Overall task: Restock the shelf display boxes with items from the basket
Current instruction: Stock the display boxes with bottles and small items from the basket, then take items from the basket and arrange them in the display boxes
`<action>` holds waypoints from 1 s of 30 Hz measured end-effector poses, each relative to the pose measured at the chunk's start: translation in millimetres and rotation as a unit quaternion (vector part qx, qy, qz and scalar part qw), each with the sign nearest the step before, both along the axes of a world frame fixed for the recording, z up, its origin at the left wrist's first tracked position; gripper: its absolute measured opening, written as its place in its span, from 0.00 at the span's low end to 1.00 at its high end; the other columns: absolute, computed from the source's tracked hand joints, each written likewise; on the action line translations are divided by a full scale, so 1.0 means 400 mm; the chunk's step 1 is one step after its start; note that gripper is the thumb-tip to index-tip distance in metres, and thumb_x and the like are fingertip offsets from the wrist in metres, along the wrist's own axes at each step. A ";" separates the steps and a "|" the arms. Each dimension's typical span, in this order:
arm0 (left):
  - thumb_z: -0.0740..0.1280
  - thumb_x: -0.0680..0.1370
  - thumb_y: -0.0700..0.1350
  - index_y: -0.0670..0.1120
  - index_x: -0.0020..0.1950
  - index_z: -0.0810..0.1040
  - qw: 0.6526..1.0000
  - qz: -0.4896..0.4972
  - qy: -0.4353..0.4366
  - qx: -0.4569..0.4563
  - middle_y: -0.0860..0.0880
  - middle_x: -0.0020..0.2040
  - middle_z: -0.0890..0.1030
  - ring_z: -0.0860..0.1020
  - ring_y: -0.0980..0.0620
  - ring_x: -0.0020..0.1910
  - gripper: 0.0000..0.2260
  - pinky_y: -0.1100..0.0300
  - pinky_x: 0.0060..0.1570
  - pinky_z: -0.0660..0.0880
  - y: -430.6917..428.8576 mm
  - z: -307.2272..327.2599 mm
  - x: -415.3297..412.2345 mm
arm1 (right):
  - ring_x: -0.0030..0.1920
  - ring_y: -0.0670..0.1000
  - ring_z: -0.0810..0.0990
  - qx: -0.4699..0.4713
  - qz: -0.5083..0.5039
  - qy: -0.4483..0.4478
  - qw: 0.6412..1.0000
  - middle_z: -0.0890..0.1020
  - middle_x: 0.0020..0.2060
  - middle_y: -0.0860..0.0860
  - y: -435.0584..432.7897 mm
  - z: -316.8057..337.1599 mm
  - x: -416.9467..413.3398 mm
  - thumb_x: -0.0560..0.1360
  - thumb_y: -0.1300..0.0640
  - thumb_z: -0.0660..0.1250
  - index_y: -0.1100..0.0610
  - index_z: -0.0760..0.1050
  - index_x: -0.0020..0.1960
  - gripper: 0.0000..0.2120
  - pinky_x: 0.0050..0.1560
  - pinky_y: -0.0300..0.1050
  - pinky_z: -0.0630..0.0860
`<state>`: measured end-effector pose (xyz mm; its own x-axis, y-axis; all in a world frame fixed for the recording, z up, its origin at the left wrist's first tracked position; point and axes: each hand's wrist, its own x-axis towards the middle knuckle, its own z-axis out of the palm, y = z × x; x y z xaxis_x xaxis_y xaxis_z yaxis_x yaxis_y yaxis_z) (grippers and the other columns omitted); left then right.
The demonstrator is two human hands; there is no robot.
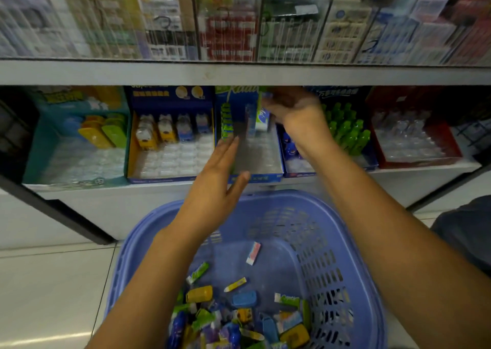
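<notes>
A blue-violet plastic basket (345, 216) stands on the floor below the shelf, with several small colourful packs (239, 316) heaped at its near end. Above it on the low shelf sits a blue display box (255, 177) with a row of green packs (227, 121) along its left wall. My left hand (218, 178) hovers flat at the box's front left, fingers straight, holding nothing. My right hand (292, 109), blurred, reaches to the back of the box and pinches the top of an upright white pack (262, 120).
Other display boxes flank it: a teal one (77, 136), a blue-and-yellow one (170, 136), one with green bottles (345, 130), and a red one (414, 136). The upper shelf edge (239, 72) overhangs them. A knee (465, 231) is at the right.
</notes>
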<state>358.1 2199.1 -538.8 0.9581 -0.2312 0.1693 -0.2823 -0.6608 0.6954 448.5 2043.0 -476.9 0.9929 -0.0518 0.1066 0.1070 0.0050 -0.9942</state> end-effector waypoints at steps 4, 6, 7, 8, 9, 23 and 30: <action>0.60 0.81 0.50 0.49 0.78 0.48 0.999 -0.007 -0.002 0.035 0.55 0.78 0.46 0.40 0.66 0.72 0.30 0.78 0.65 0.41 -0.007 -0.032 0.014 | 0.46 0.46 0.78 -0.142 -0.033 -0.069 0.987 0.82 0.45 0.59 0.047 -0.021 0.097 0.72 0.69 0.69 0.62 0.76 0.43 0.05 0.39 0.27 0.71; 0.61 0.81 0.49 0.48 0.78 0.48 0.999 0.003 -0.015 0.038 0.55 0.79 0.46 0.38 0.65 0.72 0.31 0.77 0.65 0.41 -0.009 -0.039 0.014 | 0.46 0.48 0.76 -0.266 -0.029 -0.111 0.957 0.81 0.43 0.57 0.057 -0.048 0.135 0.73 0.64 0.69 0.58 0.75 0.42 0.04 0.41 0.31 0.67; 0.61 0.81 0.49 0.48 0.78 0.47 0.999 0.009 -0.020 0.042 0.55 0.78 0.45 0.37 0.64 0.72 0.32 0.74 0.67 0.43 -0.010 -0.043 0.012 | 0.47 0.50 0.78 -0.303 -0.021 -0.120 0.945 0.81 0.43 0.58 0.059 -0.058 0.149 0.73 0.64 0.68 0.58 0.76 0.42 0.03 0.43 0.32 0.66; 0.62 0.80 0.48 0.48 0.78 0.46 0.999 0.012 -0.024 0.047 0.56 0.78 0.44 0.35 0.63 0.72 0.32 0.71 0.68 0.45 -0.013 -0.046 0.009 | 0.49 0.53 0.79 -0.334 -0.005 -0.122 0.935 0.82 0.46 0.59 0.061 -0.069 0.162 0.74 0.64 0.67 0.61 0.78 0.46 0.02 0.45 0.33 0.68; 0.62 0.80 0.48 0.48 0.79 0.45 0.999 0.011 -0.023 0.047 0.56 0.78 0.43 0.36 0.63 0.73 0.33 0.70 0.69 0.45 -0.016 -0.047 0.006 | 0.51 0.54 0.80 -0.369 0.007 -0.117 0.922 0.82 0.49 0.59 0.064 -0.075 0.171 0.75 0.64 0.66 0.64 0.78 0.51 0.06 0.49 0.36 0.70; 0.62 0.80 0.46 0.50 0.78 0.47 1.000 -0.005 -0.021 0.023 0.57 0.78 0.44 0.44 0.60 0.76 0.32 0.74 0.66 0.47 0.001 -0.045 0.013 | 0.57 0.57 0.77 -0.579 0.038 -0.082 0.810 0.80 0.56 0.59 0.064 -0.075 0.216 0.78 0.55 0.63 0.63 0.80 0.56 0.14 0.57 0.46 0.72; 0.62 0.80 0.46 0.50 0.78 0.46 1.000 -0.011 -0.013 0.020 0.57 0.78 0.45 0.44 0.58 0.77 0.32 0.69 0.69 0.48 0.000 -0.048 0.017 | 0.69 0.54 0.66 -0.626 -0.070 -0.139 0.764 0.73 0.65 0.57 0.092 -0.113 0.202 0.77 0.59 0.59 0.63 0.71 0.65 0.18 0.68 0.43 0.53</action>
